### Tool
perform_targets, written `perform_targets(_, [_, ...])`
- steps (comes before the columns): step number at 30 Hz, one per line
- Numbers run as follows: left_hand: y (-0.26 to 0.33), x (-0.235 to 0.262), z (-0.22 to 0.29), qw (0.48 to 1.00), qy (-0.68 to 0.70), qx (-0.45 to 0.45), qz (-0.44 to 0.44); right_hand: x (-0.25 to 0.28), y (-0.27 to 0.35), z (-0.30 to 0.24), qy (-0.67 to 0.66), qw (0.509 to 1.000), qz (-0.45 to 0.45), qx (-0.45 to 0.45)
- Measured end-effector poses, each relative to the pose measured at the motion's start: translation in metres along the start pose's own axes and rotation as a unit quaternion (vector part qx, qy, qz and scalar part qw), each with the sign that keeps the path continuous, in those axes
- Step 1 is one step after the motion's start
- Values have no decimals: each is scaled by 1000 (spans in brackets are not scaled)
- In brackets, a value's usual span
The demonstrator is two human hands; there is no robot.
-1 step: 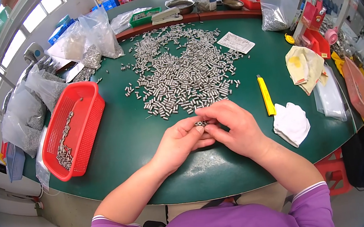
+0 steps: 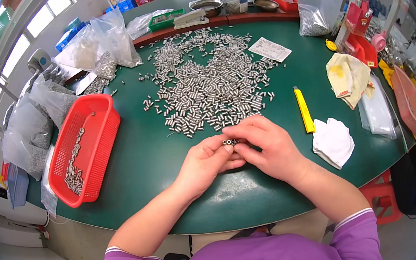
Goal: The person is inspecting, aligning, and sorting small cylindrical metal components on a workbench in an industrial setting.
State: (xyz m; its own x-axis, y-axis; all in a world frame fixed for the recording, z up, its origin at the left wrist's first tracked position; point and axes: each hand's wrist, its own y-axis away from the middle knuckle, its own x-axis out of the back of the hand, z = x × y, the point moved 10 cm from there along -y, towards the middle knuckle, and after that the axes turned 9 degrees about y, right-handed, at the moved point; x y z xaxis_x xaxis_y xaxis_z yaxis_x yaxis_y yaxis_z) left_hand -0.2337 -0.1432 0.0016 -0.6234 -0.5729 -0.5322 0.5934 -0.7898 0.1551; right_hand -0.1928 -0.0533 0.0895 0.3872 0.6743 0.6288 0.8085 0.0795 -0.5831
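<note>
Nothing has moved since the earlier frame that I can make out: my hands sit in the same spot and the pile looks the same.

The green desk carries the big spread of small metal sleeves, loose and unsorted, reaching from the far middle down almost to my fingers. By my judgement that is most of the work left.

To my left, well apart from the pile, the red basket holds only a thin line of strung pieces, so little looks finished.

My left hand and right hand meet just in front of the pile, both pinched narrow around a short row of sleeves held between the fingertips.
</note>
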Motion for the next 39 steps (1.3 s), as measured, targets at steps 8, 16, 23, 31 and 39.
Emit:
perform_targets(8, [-3,7,-10,1000,3,15,11,-10,6,-3,61,998,-21,19])
perform_targets(16, [-7,5,-15,1000,-2,14,10,-14,7,-6,98,993,-33,50])
perform_targets(23, [-10,6,-15,1000,-5,0,-5,-16,1,1,81,996,-36,-2])
perform_targets(31, [-20,20,-3,997,50,-35,51,-1,-27,33,-119,976,-14,-180])
perform_targets(39, [-15,14,5,998,-16,-55,2,-101,-177,-135,-159,981,-96,57])
